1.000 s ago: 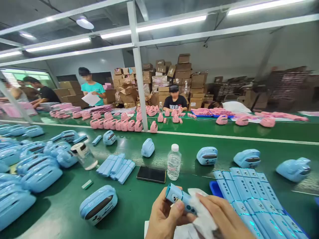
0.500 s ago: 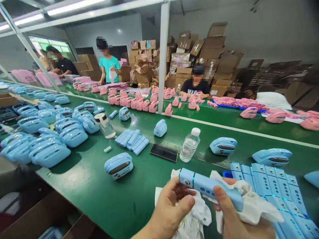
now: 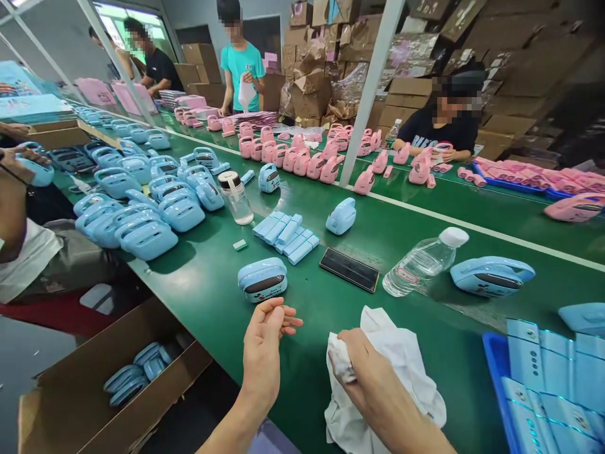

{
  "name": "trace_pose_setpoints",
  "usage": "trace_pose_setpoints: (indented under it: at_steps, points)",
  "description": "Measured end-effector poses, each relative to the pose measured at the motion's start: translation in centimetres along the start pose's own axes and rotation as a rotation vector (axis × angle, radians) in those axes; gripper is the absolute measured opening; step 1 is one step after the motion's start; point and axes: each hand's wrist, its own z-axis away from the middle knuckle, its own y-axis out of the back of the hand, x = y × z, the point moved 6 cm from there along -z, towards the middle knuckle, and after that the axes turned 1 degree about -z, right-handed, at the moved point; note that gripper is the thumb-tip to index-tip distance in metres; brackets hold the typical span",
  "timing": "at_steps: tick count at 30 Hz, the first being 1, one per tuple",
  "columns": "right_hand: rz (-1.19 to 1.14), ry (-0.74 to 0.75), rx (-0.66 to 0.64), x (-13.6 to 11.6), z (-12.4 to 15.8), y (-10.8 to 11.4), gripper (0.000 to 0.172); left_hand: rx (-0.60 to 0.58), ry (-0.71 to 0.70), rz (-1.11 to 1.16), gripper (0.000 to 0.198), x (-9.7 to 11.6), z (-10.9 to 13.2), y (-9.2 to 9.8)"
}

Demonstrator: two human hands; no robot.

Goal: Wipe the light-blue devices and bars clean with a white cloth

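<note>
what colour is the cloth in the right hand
White: the cloth bunched in the right hand shows best in the head view.

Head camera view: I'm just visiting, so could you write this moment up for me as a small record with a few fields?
Left hand: empty, fingertips drawn together above the green bench
Right hand: gripping a white cloth
Nearby: light-blue Mickey-printed device, black phone, water bottle
Also present: blue tray of light-blue bars; co-worker handling pink devices
</note>
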Motion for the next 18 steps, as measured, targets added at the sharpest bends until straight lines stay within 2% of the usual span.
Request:
trace_pose_setpoints:
  at_steps: [2, 4, 6, 8, 10, 12, 14, 18]
  points:
    - [0.028, 0.065, -0.088, 0.8, 0.0, -1.3, 0.021, -0.007, 0.008, -0.008, 0.033, -0.1, -0.2, -0.2]
    - [0.008, 0.031, -0.044, 1.6, -0.1, -0.1, 0.017, -0.034, 0.005, -0.021, 0.033, 0.0, -0.1, -0.6]
    - [-0.097, -0.122, 0.112, 2.5, 0.1, 3.1, 0.020, -0.116, -0.012, -0.058, 0.031, 0.3, 0.5, -1.5]
    - [-0.268, -0.356, 0.300, 3.6, 1.1, 6.4, 0.041, -0.274, -0.019, -0.085, 0.030, 0.3, 1.7, -3.0]
    - [-0.448, -0.531, 0.425, 4.3, 2.4, 8.4, 0.056, -0.459, 0.002, -0.067, 0.033, -0.1, 3.3, -4.9]
    - [-0.606, -0.598, 0.475, 4.7, 3.4, 8.9, 0.059, -0.593, 0.035, -0.010, 0.043, -0.6, 4.9, -6.5]
    - [-0.720, -0.610, 0.483, 5.0, 4.2, 8.7, 0.057, -0.667, 0.057, 0.041, 0.053, -0.9, 6.2, -7.7]
    - [-0.837, -0.632, 0.473, 5.8, 5.6, 7.8, 0.056, -0.694, 0.081, 0.105, 0.052, -0.8, 7.5, -8.9]
